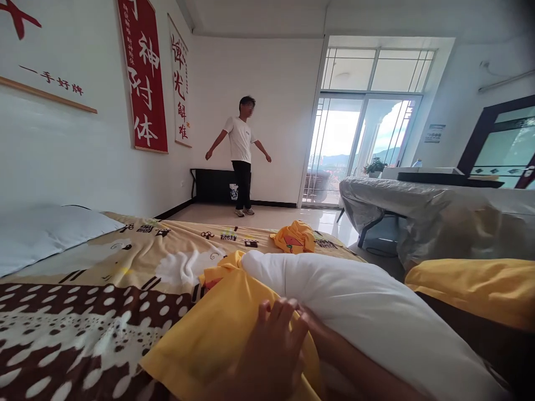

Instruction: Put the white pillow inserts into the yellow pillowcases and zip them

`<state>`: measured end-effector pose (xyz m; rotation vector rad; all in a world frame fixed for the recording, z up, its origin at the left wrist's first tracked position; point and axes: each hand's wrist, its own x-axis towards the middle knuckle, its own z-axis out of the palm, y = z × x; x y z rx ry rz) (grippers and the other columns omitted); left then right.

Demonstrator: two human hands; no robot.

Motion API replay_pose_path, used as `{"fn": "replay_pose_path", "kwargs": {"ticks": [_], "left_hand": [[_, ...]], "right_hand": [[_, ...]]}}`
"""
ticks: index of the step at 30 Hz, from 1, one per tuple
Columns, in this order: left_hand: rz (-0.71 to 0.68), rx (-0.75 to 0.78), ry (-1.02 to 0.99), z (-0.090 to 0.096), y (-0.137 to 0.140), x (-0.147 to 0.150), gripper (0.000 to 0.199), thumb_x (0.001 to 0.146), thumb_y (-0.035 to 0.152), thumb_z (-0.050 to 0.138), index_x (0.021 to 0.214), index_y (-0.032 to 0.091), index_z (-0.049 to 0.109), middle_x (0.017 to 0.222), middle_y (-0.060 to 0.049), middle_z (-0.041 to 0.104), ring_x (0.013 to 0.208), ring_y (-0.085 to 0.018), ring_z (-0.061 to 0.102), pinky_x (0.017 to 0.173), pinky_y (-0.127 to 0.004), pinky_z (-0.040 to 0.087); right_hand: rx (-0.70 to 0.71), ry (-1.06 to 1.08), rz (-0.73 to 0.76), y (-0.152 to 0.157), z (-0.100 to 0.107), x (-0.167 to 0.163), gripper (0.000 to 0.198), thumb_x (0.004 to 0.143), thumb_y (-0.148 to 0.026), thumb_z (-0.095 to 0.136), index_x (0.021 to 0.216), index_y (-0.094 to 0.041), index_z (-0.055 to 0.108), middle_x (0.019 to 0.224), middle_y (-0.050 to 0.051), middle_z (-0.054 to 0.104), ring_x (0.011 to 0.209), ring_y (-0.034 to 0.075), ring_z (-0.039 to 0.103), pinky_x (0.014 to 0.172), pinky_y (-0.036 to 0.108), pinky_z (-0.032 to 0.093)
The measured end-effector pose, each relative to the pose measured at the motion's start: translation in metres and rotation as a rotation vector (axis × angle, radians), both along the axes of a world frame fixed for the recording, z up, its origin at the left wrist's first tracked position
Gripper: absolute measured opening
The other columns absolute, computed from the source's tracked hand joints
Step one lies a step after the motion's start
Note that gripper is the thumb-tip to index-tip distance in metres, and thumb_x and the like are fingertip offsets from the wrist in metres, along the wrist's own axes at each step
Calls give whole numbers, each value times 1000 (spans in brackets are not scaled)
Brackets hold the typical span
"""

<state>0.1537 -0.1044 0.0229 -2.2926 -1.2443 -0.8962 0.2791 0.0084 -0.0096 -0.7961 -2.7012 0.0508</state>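
Your left hand [273,342] is gripping the yellow cloth [213,323], which is lying over the patterned blanket [100,328], touching the white pillow [363,301]; your right hand [309,321] is hiding behind, leaving its grip impossible to tell.

Bare skin, plain and unadorned in outline
My left grip [273,341] is an uncovered hand with slim fingers [276,312] and rounded knuckles, its lower part soft with blur. My right forearm [353,352] is bare as well, long and smooth-sided, narrowing toward a partly hidden wrist.
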Motion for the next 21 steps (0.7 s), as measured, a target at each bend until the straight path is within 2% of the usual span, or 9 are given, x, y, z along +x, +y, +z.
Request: {"fn": "replay_pose_path", "kwargs": {"ticks": [2,3,4,7,9,13,16,18,21], "left_hand": [[16,240,-24,-20,-16,-19,25,80,18,44,103,18,54,98,-7,60,88,-20,52,80,-37,32],[40,310,-30,-31,-23,-29,22,82,18,41,98,17,56,91,-6,60,82,-20,52,77,-36,32],[80,340,-26,-43,-28,-40,23,84,19,38,96,17,57,87,-6,61,80,-20,51,75,-36,31],[217,306,64,-70,-37,-68,32,89,20,31,105,17,59,96,-9,63,89,-22,53,78,-37,33],[204,281,122,-77,-37,-79,35,92,18,28,108,17,60,98,-8,64,91,-22,53,80,-37,34],[83,304,172,-73,-32,-80,40,94,14,23,99,14,63,89,-5,64,80,-18,52,78,-35,35],[58,251,155,-67,-33,-72,33,91,11,29,87,14,61,79,-4,61,72,-19,49,71,-35,35],[30,188,81,-63,-36,-65,24,86,9,35,75,16,56,71,-3,56,68,-18,47,66,-34,35],[0,68,-52,-49,-40,-50,14,80,10,44,70,18,50,70,-3,54,69,-18,47,64,-32,37]], "right_hand": [[-42,-19,35,-2,2,2,19,76,-21,47,58,-20,52,61,-1,58,57,15,48,57,27,45],[-55,-27,45,-3,3,3,18,76,-21,49,58,-20,51,60,-2,57,55,13,45,55,26,43],[-66,-22,61,-6,4,3,16,76,-20,50,59,-19,51,62,-2,58,55,12,45,55,25,42],[-60,32,110,-19,10,3,11,80,-20,50,76,-19,60,81,0,64,69,13,52,67,25,44],[-15,33,122,-30,20,5,18,83,-20,48,94,-20,63,98,5,64,85,16,55,79,29,44],[134,-194,222,-56,52,26,31,81,-27,54,110,-20,62,114,12,59,106,25,51,91,40,40],[267,-270,274,-67,67,53,52,79,-31,58,130,-28,50,140,10,42,127,30,35,101,48,28],[323,-271,248,-66,63,63,57,79,-33,60,134,-34,45,144,8,37,130,32,32,100,52,25],[332,-291,234,-59,39,55,33,81,-32,59,114,-28,62,124,10,55,114,29,44,92,47,32]]}}
